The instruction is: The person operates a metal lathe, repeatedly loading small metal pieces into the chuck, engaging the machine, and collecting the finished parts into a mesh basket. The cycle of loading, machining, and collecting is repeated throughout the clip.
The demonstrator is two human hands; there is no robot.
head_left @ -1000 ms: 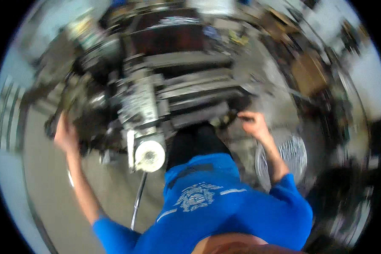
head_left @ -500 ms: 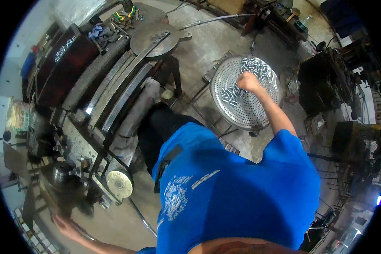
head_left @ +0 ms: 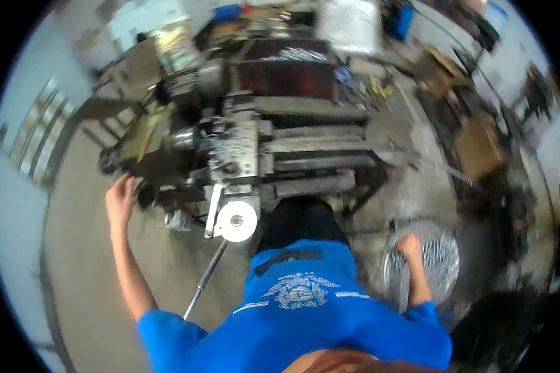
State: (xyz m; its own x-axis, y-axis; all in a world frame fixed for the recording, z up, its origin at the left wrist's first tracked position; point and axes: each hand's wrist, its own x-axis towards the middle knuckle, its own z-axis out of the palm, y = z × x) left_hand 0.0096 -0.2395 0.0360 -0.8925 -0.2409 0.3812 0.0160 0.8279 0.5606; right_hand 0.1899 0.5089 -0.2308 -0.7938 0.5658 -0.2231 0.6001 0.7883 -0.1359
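Out at the left end of a lathe-like machine (head_left: 239,146), my left hand (head_left: 120,199) is raised close to a dark round knob or wheel (head_left: 146,194). Its fingers look loosely stretched, though blurred, and nothing shows in them. On the right, my right hand (head_left: 409,244) is closed in a fist above the near-left part of a round perforated metal tray (head_left: 392,283). Small shiny metal pins (head_left: 440,252) lie heaped on that tray. Whatever the fist holds, if anything, is hidden.
A pale round wheel (head_left: 236,221) projects from the machine's near side, with a metal rod (head_left: 205,270) slanting down beside it. More metal pins (head_left: 298,55) lie on the dark red box behind. A round metal plate (head_left: 389,133) is at the machine's right end. Cardboard boxes (head_left: 479,146) stand farther right.
The view has swung left, bringing the machine to the middle and the tray to the lower right. My left hand is now higher beside the machine; my right fist stays over the tray.
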